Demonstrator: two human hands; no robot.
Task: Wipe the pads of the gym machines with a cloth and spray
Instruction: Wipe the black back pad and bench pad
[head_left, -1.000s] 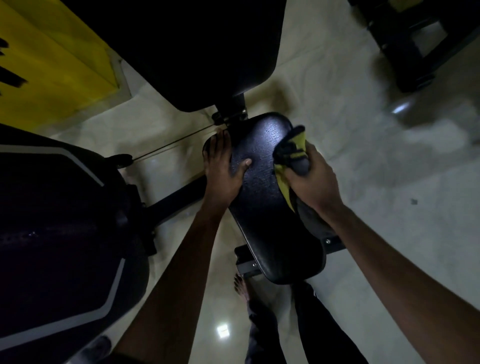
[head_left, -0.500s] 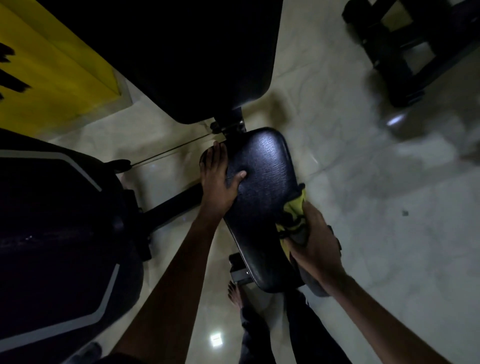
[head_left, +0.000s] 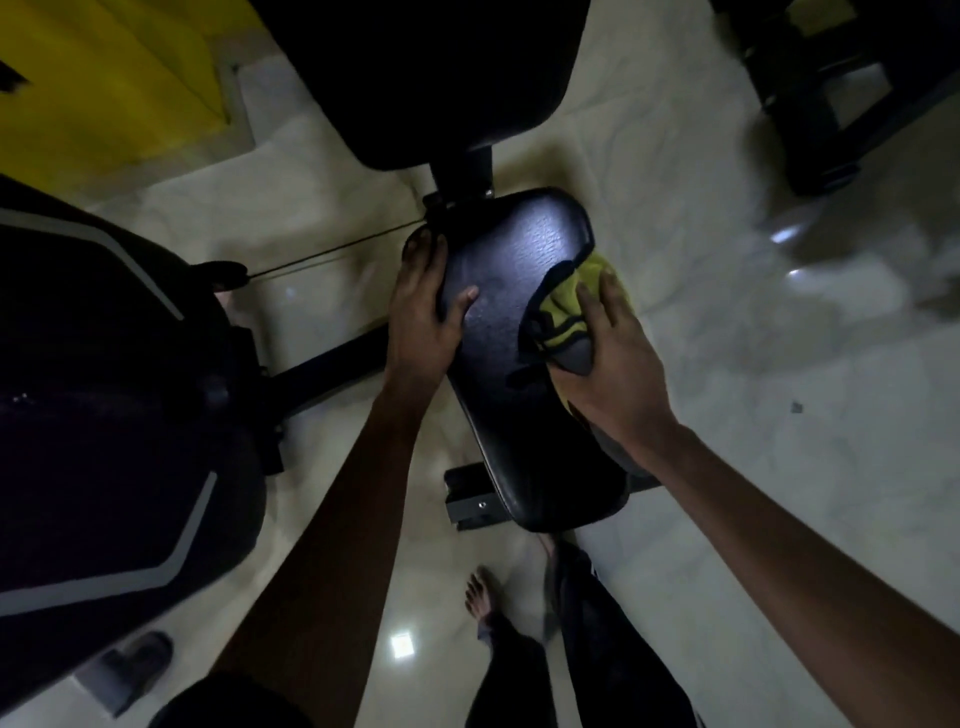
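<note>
In the head view, centre of the frame, your left hand (head_left: 423, 322) is clamped on the left edge of the black seat pad (head_left: 498, 415), fingers curled over the side and thumb lying on top. Your right hand (head_left: 613, 364) is wrapped over a bunched yellow-and-grey cloth (head_left: 563, 312), pressing it onto the pad's upper right edge. The two hands sit apart, one on either side of the pad. The pad runs from the dark back pad (head_left: 441, 78) at the top of the frame down toward your bare foot (head_left: 480, 597) at the bottom, over a pale glossy floor (head_left: 779, 415). No spray bottle shows. The pad looks like textured vinyl over firm padding, so it should be stiff enough to lean on but slick once wet; keep bracing it at the side edge. The cloth is soft and light and will slip unless you keep it bunched under your palm and fingers.
</note>
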